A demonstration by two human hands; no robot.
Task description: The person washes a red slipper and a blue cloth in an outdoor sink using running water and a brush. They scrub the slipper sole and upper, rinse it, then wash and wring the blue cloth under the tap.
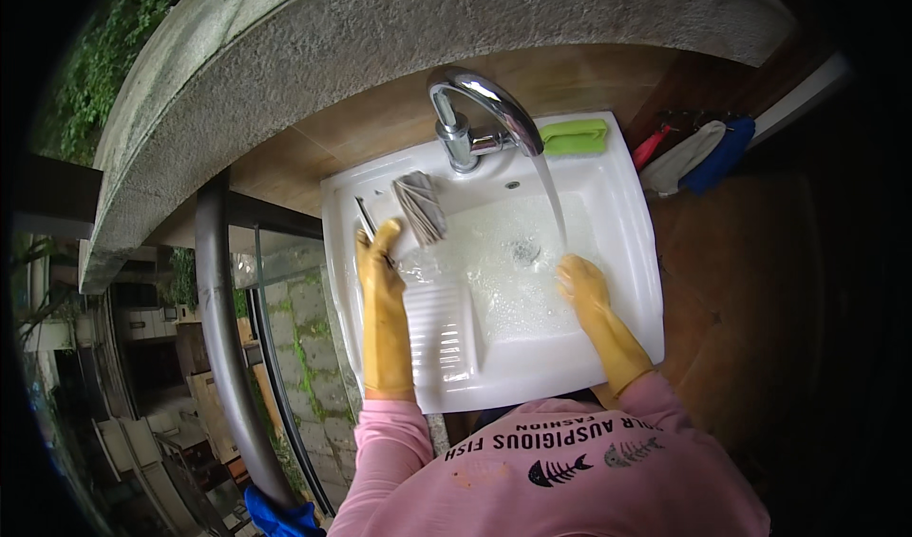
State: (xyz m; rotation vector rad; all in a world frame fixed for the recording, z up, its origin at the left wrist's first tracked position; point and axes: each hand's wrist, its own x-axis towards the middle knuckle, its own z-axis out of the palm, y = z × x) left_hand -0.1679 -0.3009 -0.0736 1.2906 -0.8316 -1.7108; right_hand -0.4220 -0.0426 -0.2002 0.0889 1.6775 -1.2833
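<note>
Both my hands wear yellow rubber gloves at a white laundry sink [638, 252]. My left hand [381, 259] is over the sink's left side, above the ribbed washboard [438, 330]. Its thumb and fingers close on a thin, dark-edged object [365, 215], too narrow to identify. Just beyond it, a folded grey striped cloth [420, 207] lies by the basin's left edge. My right hand [583, 284] is low in the basin, fingers curled, where the water stream [552, 202] comes down. Its fingertips are wet and blurred; whether they hold anything is hidden.
A chrome faucet [463, 142] arches over the basin and runs. Bubbly water covers the drain [525, 251]. A green cloth [573, 138] lies on the back right rim. Cloths [687, 156] hang at the right. A metal railing [228, 337] and rough concrete ledge [399, 45] border the place.
</note>
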